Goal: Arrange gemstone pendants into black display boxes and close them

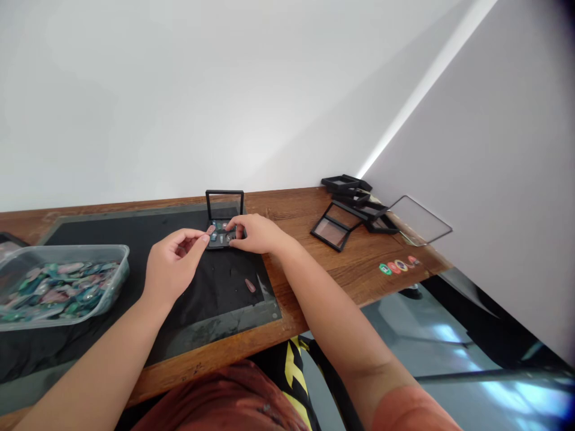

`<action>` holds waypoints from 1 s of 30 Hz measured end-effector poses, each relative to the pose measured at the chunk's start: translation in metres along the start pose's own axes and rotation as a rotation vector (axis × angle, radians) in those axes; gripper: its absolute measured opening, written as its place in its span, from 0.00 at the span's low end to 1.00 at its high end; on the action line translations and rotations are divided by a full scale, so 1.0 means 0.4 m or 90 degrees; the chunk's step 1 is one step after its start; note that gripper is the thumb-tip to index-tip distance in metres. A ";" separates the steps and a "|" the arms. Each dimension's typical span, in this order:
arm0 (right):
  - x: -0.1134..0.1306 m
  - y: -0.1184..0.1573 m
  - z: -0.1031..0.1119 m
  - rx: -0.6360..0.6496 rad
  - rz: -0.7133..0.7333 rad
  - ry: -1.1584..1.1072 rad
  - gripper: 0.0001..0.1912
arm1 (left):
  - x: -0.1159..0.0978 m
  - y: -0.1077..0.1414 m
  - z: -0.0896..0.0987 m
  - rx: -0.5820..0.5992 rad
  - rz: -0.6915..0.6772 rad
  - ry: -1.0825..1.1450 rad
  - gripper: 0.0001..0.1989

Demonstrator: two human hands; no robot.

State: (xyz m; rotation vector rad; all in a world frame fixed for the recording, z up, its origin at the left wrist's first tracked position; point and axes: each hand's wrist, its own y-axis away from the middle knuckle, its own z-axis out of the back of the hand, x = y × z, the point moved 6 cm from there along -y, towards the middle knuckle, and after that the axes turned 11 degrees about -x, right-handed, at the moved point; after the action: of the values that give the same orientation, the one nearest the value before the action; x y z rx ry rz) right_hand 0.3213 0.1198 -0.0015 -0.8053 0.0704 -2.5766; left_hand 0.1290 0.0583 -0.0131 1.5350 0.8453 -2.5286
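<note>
A small black hinged display case (218, 246) stands on the dark mat with its framed clear lid raised. Several small teal and pale pieces lie inside it. Between thumb and forefinger, my left hand (173, 260) pinches a small pink elongated piece (211, 229) over the case's left side. My right hand (258, 232) has its thumb and curled fingers on the right side of the case, gripping it there and hiding part of its contents. Another pink elongated piece (250, 285) lies on the mat nearer to me.
A clear plastic tub (124, 269) of teal and pink flat pieces sits at left on the dark mat (211, 305). Several black frames (335, 226) are piled at the right back by the wall. Round stickers (401, 265) lie near the wooden table's right edge.
</note>
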 end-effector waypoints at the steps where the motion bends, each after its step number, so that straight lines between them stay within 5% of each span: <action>1: -0.001 0.001 0.000 0.011 -0.002 -0.006 0.19 | -0.001 0.000 0.000 0.000 -0.002 0.000 0.14; 8: -0.008 0.007 0.012 0.048 -0.003 -0.067 0.22 | -0.012 0.002 0.004 0.003 -0.011 -0.010 0.13; 30: -0.020 -0.004 0.015 0.002 -0.024 0.020 0.07 | -0.014 0.003 0.006 0.005 -0.016 -0.020 0.13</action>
State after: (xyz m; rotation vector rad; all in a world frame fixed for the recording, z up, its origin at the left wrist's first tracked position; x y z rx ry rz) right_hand 0.3297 0.1249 -0.0006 -0.7713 0.0613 -2.6248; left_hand 0.1304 0.0548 -0.0081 1.4926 0.8576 -2.5693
